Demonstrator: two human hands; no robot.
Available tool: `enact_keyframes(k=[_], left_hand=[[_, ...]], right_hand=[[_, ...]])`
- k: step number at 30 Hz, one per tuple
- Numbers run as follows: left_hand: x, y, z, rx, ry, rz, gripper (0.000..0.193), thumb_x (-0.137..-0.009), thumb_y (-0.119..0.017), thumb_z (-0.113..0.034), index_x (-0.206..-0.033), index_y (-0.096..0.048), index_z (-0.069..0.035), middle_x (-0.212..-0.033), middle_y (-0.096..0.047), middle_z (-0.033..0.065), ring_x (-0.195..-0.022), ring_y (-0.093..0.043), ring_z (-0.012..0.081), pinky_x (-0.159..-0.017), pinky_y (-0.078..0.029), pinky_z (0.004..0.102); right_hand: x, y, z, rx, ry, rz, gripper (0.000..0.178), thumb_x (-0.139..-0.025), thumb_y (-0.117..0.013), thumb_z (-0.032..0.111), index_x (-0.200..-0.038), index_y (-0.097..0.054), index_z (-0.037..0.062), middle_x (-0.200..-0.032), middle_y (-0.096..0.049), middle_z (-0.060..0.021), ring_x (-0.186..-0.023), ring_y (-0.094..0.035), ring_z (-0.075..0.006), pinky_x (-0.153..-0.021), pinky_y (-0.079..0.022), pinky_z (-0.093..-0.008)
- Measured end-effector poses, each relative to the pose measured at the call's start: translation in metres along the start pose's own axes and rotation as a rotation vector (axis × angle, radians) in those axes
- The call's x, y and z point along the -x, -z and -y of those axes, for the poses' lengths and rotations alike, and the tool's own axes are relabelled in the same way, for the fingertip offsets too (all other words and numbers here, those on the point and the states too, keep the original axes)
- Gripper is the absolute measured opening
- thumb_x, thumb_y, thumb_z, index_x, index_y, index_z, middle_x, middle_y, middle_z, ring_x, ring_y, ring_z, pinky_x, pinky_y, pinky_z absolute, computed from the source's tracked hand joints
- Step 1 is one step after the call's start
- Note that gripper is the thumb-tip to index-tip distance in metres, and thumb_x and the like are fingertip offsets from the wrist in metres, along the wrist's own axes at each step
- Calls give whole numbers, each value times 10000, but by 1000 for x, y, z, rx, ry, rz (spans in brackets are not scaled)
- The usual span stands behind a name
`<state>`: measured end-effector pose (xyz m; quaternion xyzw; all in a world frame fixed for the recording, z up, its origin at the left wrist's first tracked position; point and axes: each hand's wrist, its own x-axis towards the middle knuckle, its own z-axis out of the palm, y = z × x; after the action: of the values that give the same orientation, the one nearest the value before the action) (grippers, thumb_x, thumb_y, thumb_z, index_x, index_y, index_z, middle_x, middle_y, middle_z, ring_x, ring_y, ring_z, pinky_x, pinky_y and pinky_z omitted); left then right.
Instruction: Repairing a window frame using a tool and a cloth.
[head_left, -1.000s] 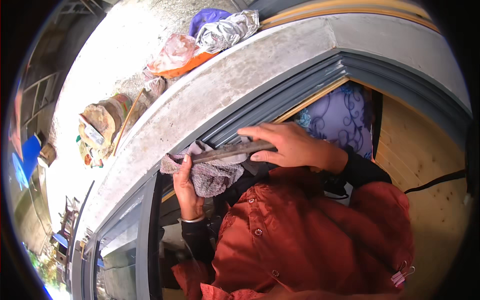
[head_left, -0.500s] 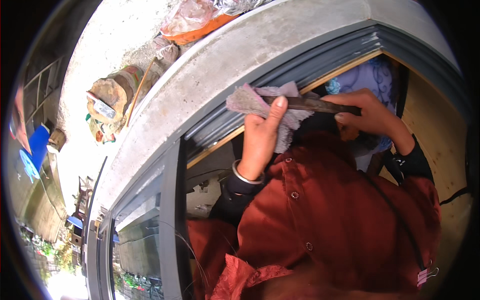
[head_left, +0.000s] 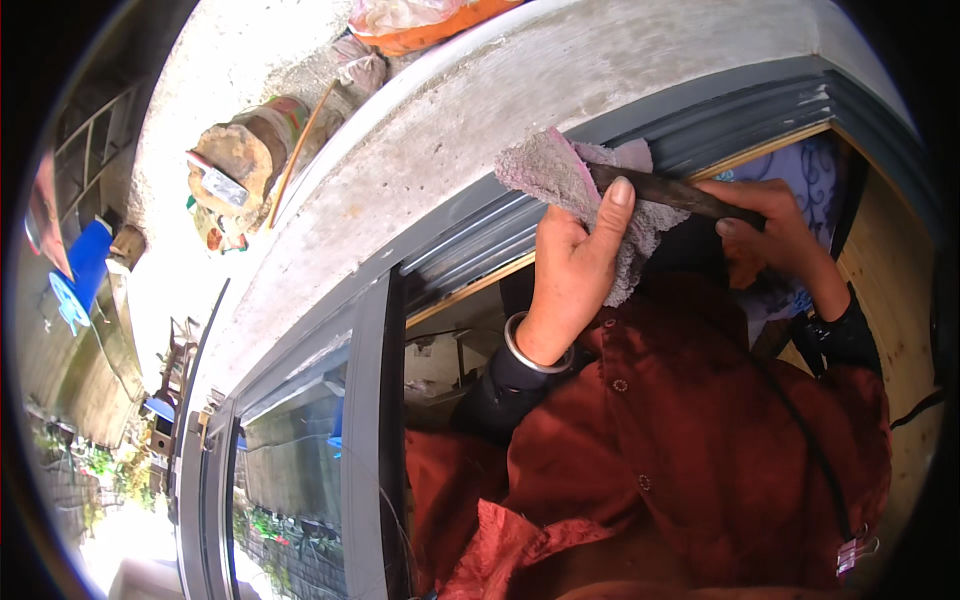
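Note:
My left hand [head_left: 572, 262], with a silver bangle on its wrist, is closed around a folded grey towel cloth [head_left: 542, 172] with pink edging. The cloth wraps one end of a dark, flat, narrow strip [head_left: 690, 196], and my left thumb presses along that strip. What the strip is made of I cannot tell. My right hand [head_left: 778, 228] grips its other end, fingers curled over it. Both hands are held in front of my dark red buttoned garment [head_left: 690, 420], over the grey window frame [head_left: 700, 132]. The covered end of the strip is hidden in the cloth.
Beyond the frame runs a pale concrete sill [head_left: 440, 130]. Outside, a cleaver [head_left: 220, 183] lies on a wooden stump [head_left: 250, 150], with a thin stick [head_left: 302, 150] leaning beside it. An orange bag [head_left: 430, 35] rests at the top. A glass pane [head_left: 295, 450] stands at lower left.
The whole view has shifted, so the frame and sill sit further right. Both hands appear further right, still holding the cloth and strip. The strip slants down to the right more steeply.

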<state>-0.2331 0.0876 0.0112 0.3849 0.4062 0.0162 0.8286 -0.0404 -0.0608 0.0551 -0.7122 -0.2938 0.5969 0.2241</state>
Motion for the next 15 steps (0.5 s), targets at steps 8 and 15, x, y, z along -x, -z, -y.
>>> enact_keyframes(k=[8, 15], left_hand=[[2, -12, 3, 75, 67, -15, 299, -990, -491, -244, -1031, -605, 29, -907, -646, 41, -782, -579, 87, -699, -472, 244], [-9, -23, 8, 159, 48, 56, 285, -981, -511, -234, -1076, -584, 25, -925, -638, 37, -829, -578, 96, -743, -469, 243]], right_hand=[[18, 3, 13, 85, 114, -120, 364, -854, -614, 134, -1202, -604, 28, -980, -688, -146, -800, -653, -190, -729, -495, -284], [20, 3, -9, 178, 221, -186, 365, -841, -610, 113, -1184, -603, -9, -1004, -687, -155, -882, -673, -209, -766, -498, -282]])
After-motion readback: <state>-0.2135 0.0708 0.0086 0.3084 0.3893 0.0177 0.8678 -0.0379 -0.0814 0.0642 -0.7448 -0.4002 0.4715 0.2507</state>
